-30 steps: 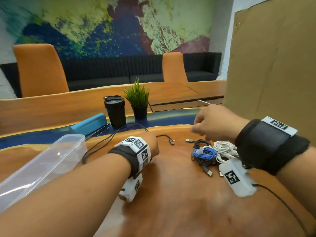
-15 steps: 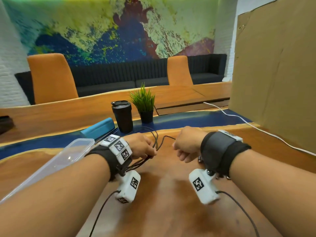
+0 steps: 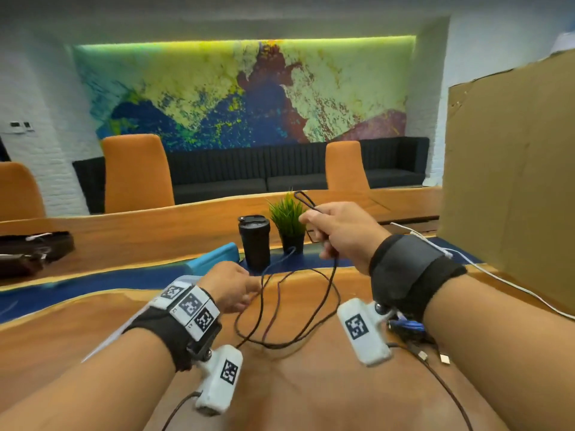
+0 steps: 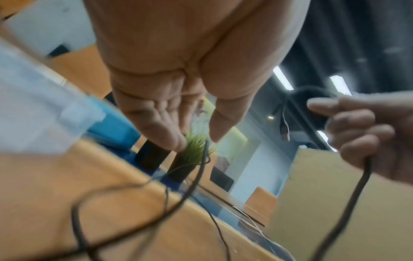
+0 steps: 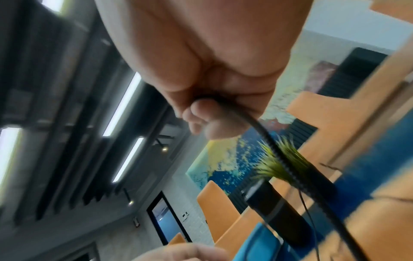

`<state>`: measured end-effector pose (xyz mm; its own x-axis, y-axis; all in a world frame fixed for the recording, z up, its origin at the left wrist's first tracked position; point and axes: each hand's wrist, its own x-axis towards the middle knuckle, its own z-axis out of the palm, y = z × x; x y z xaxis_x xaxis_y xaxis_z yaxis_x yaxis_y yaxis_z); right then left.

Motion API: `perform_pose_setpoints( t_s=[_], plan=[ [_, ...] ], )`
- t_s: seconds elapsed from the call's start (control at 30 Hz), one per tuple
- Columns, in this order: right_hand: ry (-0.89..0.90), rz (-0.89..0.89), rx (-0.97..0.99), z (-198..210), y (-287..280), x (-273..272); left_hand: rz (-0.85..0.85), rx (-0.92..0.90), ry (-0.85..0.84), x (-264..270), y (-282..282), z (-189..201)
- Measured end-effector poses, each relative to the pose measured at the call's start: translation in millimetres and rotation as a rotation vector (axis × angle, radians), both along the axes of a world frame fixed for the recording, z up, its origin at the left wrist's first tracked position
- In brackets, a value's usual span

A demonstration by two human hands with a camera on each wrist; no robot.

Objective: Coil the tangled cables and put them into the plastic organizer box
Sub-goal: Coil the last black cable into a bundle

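Note:
My right hand [image 3: 336,231] is raised above the table and grips a thin black cable [image 3: 326,293]; a small loop of it sticks up above the knuckles. From the fist [image 5: 212,114] the cable hangs down to loose loops on the wooden table [image 3: 295,399]. My left hand [image 3: 236,287] is lower, to the left. In the left wrist view its fingers [image 4: 156,123] are nearly straight, and the cable [image 4: 201,167] runs between thumb and fingertips without a firm pinch. The clear plastic box [image 4: 33,114] lies at the left, mostly hidden behind my left wrist in the head view.
A tangle with a blue cable [image 3: 404,326] and loose USB plugs [image 3: 445,359] lies under my right wrist. A black cup [image 3: 255,241], a potted plant [image 3: 287,219] and a blue case [image 3: 214,259] stand behind. A cardboard sheet [image 3: 513,181] rises at the right, with a white cable [image 3: 497,275] beside it.
My right hand has risen and moved right, pulling the black cable up with a loop above the fist. The hands have drawn apart, and the view has tilted up.

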<state>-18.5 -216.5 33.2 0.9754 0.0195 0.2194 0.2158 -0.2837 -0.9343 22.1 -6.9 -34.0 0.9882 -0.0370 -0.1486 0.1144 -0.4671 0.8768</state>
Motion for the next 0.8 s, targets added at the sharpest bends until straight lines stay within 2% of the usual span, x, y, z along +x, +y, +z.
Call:
perform_pose_setpoints(
  t_s=[0.07, 0.13, 0.2, 0.27, 0.33, 0.43, 0.53, 0.67, 0.8],
  plan=[
    [-0.16, 0.039, -0.224, 20.4, -0.8, -13.8, 0.129, 0.208, -0.242, -7.7, 11.3, 23.3],
    [-0.287, 0.069, -0.368, 36.9, 1.4, -27.9, 0.18, 0.246, -0.533, -30.5, 20.5, 59.2],
    [-0.347, 0.114, -0.436, 47.7, 4.9, -41.7, 0.075, 0.316, -0.875, -58.0, 27.0, 95.0],
    [-0.365, 0.181, -0.403, 55.0, 9.8, -56.7, -0.127, 0.461, -1.043, -77.5, 33.4, 119.4],
    [-0.369, 0.239, -0.338, 63.0, 14.9, -72.5, -0.287, 0.451, -0.978, -92.5, 36.9, 133.9],
    [-0.426, 0.253, -0.262, 72.2, 20.5, -86.2, -0.462, 0.109, -0.802, -114.5, 36.1, 138.6],
    [-0.484, 0.215, -0.18, 77.6, 23.8, -92.9, -0.478, -0.194, -0.619, -133.2, 37.7, 131.0],
    [-0.529, 0.168, -0.105, 80.9, 28.5, -98.4, -0.528, -0.356, -0.388, -148.7, 46.8, 123.6],
    [-0.517, 0.137, -0.01, 81.1, 35.6, -103.4, -0.62, -0.546, -0.265, -162.8, 54.6, 120.9]
  ],
)
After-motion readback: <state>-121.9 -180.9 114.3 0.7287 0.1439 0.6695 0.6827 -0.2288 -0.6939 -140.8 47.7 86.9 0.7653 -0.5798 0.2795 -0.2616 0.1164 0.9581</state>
